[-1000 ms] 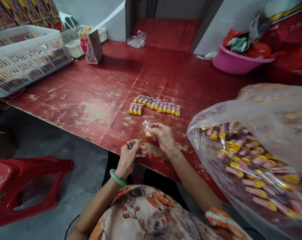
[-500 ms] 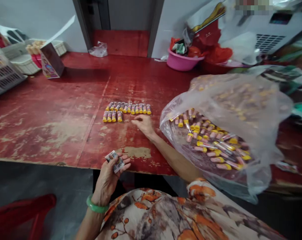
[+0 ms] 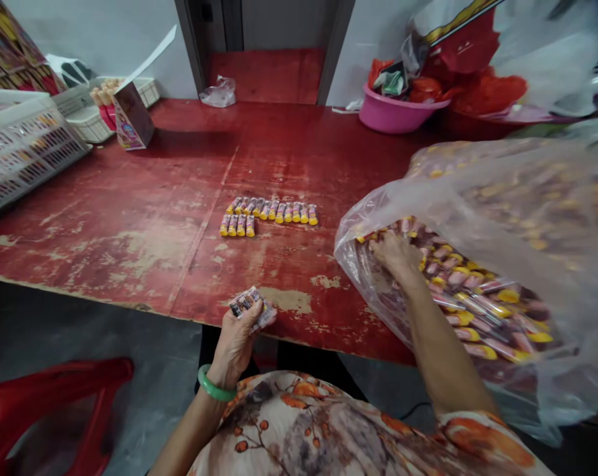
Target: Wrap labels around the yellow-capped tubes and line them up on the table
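The left hand [image 3: 235, 338] pinches a thin wad of glossy printed slips [image 3: 246, 303] under its thumb, over the tabletop's near edge. At right, the right hand [image 3: 396, 254] reaches into a crinkled, translucent plastic bag [image 3: 521, 192] heaped with slim clear tubes [image 3: 460, 277], pink inside and yellow-ended; its fingers are buried among them, so whether they grip one I cannot tell. On the scuffed red tabletop [image 3: 293, 152], wrapped cylinders [image 3: 280, 212] lie side by side in two rows, the near one shorter.
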`<state>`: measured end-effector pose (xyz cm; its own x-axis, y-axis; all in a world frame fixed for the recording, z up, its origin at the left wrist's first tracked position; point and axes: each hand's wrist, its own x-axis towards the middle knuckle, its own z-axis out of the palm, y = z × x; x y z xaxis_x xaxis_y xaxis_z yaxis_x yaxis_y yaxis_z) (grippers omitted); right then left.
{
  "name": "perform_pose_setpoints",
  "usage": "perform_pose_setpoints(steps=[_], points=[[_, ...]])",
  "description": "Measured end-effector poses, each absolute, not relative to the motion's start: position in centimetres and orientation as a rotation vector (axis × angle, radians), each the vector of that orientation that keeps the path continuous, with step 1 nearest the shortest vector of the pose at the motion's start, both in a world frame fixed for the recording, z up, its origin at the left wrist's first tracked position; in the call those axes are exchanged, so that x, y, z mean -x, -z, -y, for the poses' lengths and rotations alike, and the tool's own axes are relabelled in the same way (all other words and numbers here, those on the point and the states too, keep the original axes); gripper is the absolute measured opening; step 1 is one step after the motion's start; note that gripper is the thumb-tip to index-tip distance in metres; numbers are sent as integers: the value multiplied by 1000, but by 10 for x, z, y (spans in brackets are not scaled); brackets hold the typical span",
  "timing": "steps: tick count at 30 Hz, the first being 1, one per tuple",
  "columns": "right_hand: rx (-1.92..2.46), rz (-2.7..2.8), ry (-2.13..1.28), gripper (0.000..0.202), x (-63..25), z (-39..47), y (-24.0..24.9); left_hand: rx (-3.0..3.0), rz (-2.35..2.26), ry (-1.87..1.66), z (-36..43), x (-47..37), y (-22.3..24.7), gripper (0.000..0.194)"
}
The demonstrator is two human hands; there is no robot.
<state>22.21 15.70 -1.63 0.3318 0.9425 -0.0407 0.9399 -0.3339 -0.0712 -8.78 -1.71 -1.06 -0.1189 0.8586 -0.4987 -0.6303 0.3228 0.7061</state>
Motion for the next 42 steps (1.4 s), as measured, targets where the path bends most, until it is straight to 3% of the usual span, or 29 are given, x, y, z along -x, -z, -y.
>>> perform_pose_setpoints(steps=[8, 19, 26, 28, 34, 42], points=[[2386, 1736, -342, 33, -247, -146, 18, -145, -1167, -1331, 17, 92, 11, 31], [2098, 1337, -478, 41, -244, -105, 7, -167, -1205, -1202, 15, 93, 7, 29], [1228, 1080, -1409, 23, -160, -38, 9, -208, -1138, -1285, 19, 84, 8, 34], [1145, 1161, -1515, 20, -135, -20, 7, -208, -1124, -1332, 20, 83, 6, 33], [958, 1850, -1287, 13, -102, 6, -8, -194, -1121, -1411, 25, 91, 5, 33], [814, 2020, -828, 24, -88, 10, -7, -141, -1140, -1429, 27, 97, 8, 40]])
